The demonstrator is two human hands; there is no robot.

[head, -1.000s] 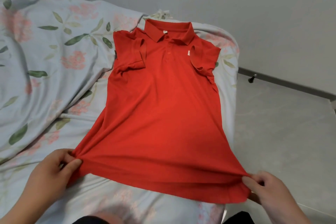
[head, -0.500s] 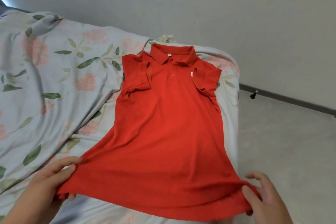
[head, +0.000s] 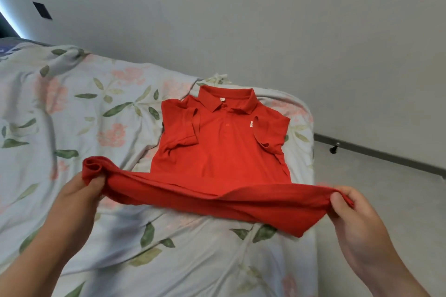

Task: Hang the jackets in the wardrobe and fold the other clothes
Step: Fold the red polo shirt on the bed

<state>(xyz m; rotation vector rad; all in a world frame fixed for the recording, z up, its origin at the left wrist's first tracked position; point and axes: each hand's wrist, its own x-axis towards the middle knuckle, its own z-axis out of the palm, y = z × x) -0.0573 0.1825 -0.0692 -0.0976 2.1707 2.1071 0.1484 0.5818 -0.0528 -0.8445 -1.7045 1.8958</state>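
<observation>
Lifted clear of the bed since a second ago, the hem [head: 217, 202] of a red short-sleeved knit polo shirt [head: 222, 152] now hangs in a taut band between a person's two hands, where it earlier lay stretched flat on the covers. The left hand [head: 79, 196] pinches one bottom corner, the cloth bunched into a small roll above the thumb. The right hand [head: 350, 214] pinches the other corner, thumb on top and fingers curled beneath. The shirt's upper half lies face up on a bed [head: 169, 260] dressed in a pale sheet printed with pink flowers and green leaves. Its collar [head: 226, 101] points towards the grey wall [head: 265, 19], and both short sleeves are already turned in over the chest. Judging by the sag at the middle of the raised hem, the garment is light, soft and limp, with no stiffness of its own. It would likely slump or crease if let go unevenly, though it seems neither slippery nor fragile. The two hem corners look the sound places to hold it, kept level and apart so the lower half can be carried up towards the collar in one fold. No wardrobe, basket or drawer is in view. Beyond the bed, a pale floor [head: 386, 200] meets a dark skirting board, with a small black doorstop [head: 334, 148] near it.
</observation>
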